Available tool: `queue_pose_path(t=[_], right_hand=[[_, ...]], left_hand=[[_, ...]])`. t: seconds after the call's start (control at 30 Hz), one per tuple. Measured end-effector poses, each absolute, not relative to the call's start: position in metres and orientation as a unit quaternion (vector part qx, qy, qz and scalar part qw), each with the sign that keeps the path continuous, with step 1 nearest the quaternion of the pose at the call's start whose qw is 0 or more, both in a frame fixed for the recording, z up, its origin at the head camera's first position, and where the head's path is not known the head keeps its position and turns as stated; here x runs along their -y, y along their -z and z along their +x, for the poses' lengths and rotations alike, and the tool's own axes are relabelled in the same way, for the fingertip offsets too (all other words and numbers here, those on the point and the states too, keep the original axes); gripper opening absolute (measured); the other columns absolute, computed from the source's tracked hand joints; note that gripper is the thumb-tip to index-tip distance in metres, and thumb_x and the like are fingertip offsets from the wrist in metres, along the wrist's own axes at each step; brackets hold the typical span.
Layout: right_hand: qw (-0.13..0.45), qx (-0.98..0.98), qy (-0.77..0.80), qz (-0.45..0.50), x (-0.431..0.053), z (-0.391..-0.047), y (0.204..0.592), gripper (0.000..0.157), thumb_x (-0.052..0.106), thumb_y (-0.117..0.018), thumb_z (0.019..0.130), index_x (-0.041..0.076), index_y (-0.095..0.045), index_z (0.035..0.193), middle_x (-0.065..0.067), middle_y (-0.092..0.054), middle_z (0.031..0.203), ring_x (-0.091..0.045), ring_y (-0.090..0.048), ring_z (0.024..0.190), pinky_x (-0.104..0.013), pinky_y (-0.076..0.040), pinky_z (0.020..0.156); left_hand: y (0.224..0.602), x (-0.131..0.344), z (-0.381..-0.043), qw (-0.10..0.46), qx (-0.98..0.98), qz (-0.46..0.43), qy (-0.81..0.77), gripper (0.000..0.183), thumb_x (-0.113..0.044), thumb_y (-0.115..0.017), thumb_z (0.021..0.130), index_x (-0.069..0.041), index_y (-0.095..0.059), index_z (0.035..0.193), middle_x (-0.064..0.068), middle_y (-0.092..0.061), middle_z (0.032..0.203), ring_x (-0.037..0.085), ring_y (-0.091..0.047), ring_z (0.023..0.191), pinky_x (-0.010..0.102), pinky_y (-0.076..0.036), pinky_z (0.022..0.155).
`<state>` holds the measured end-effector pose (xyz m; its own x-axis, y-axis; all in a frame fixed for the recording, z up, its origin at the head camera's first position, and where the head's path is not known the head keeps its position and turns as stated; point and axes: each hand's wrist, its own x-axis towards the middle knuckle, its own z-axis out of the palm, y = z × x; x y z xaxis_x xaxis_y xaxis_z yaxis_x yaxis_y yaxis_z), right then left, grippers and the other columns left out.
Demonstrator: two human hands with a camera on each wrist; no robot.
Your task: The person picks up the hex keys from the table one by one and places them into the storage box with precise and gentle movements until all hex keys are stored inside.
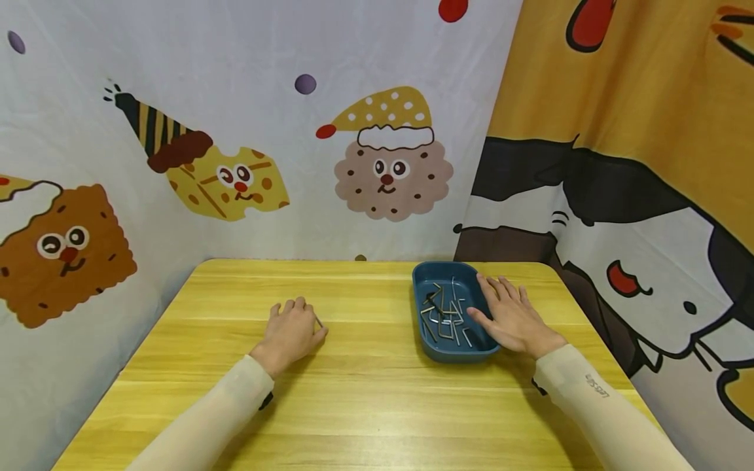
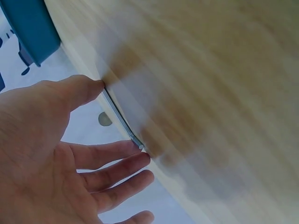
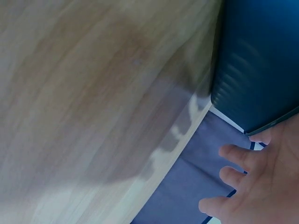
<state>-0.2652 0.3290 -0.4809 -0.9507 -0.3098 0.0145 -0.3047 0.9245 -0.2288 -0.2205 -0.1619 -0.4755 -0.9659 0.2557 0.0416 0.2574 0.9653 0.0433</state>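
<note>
Over the left-middle of the table [image 1: 353, 405], my left hand [image 1: 291, 333] pinches a silver hex key [image 2: 120, 114] between thumb and index finger, the other fingers extended. One end of the key meets the thumb tip, the other the index fingertip. To the right stands a blue plastic bin [image 1: 459, 356] with several hex keys [image 1: 444, 313] lying loose in it, silver and brassy-looking, and one dark piece [image 1: 432, 302]. Against the bin's right side lies my right hand [image 1: 512, 317], fingers outstretched, the thumb reaching over the rim. Its fingertips show beside the bin wall [image 3: 261, 60] in the right wrist view.
A white cartoon-printed curtain [image 1: 253, 52] hangs behind the table's far edge. On the right is a yellow and dark printed curtain [image 1: 530, 78]. The bin sits near the back right of the wood-grain tabletop.
</note>
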Motion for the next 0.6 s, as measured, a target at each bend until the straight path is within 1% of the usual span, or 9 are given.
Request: queue_pose_path(t=[0.17, 0.33, 0.43, 0.53, 0.6], right_hand=[[0.013, -0.981, 0.118, -0.155, -0.3289, -0.265, 0.4808, 0.094, 0.069, -0.043, 0.121, 0.009, -0.017, 0.188, -0.033, -0.028, 0.189, -0.062, -0.017, 0.177, -0.089, -0.008, 0.138], [0.012, -0.981, 0.119, -0.154, -0.329, -0.2657, 0.4813, 0.093, 0.068, -0.043, 0.121, 0.009, -0.017, 0.188, -0.033, -0.028, 0.189, -0.062, -0.017, 0.177, -0.089, -0.008, 0.138], [0.01, -0.981, 0.117, -0.154, -0.329, -0.266, 0.4819, 0.093, 0.069, -0.043, 0.121, 0.009, -0.017, 0.188, -0.032, -0.028, 0.189, -0.062, -0.017, 0.177, -0.089, -0.008, 0.138], [0.007, -0.981, 0.115, -0.156, -0.329, -0.2664, 0.483, 0.092, 0.066, -0.045, 0.121, 0.009, -0.018, 0.188, -0.032, -0.03, 0.189, -0.062, -0.018, 0.176, -0.089, -0.009, 0.138], [0.006, -0.981, 0.115, -0.156, -0.3289, -0.2668, 0.4836, 0.09, 0.063, -0.047, 0.121, 0.009, -0.018, 0.188, -0.032, -0.03, 0.188, -0.062, -0.019, 0.176, -0.089, -0.009, 0.138]], left_hand=[[0.4752, 0.1619, -0.222, 0.017, 0.991, -0.129, 0.027, 0.052, -0.042, -0.079, 0.112, 0.006, -0.078, 0.131, 0.023, -0.076, 0.131, 0.046, -0.074, 0.127, 0.077, -0.052, 0.123], [0.4772, 0.1625, -0.2247, 0.016, 0.991, -0.132, 0.034, 0.054, -0.041, -0.079, 0.112, 0.009, -0.076, 0.132, 0.022, -0.074, 0.126, 0.045, -0.074, 0.122, 0.077, -0.053, 0.122], [0.4789, 0.1631, -0.2268, 0.015, 0.99, -0.133, 0.042, 0.049, -0.038, -0.079, 0.111, 0.008, -0.076, 0.126, 0.021, -0.072, 0.121, 0.044, -0.073, 0.118, 0.078, -0.054, 0.12], [0.4798, 0.1628, -0.2282, 0.016, 0.99, -0.132, 0.05, 0.039, -0.035, -0.079, 0.11, 0.003, -0.074, 0.115, 0.02, -0.071, 0.117, 0.042, -0.073, 0.114, 0.078, -0.056, 0.116], [0.4791, 0.1622, -0.2281, 0.018, 0.99, -0.128, 0.053, 0.038, -0.035, -0.079, 0.109, 0.002, -0.072, 0.113, 0.021, -0.07, 0.117, 0.043, -0.073, 0.114, 0.077, -0.057, 0.114]])
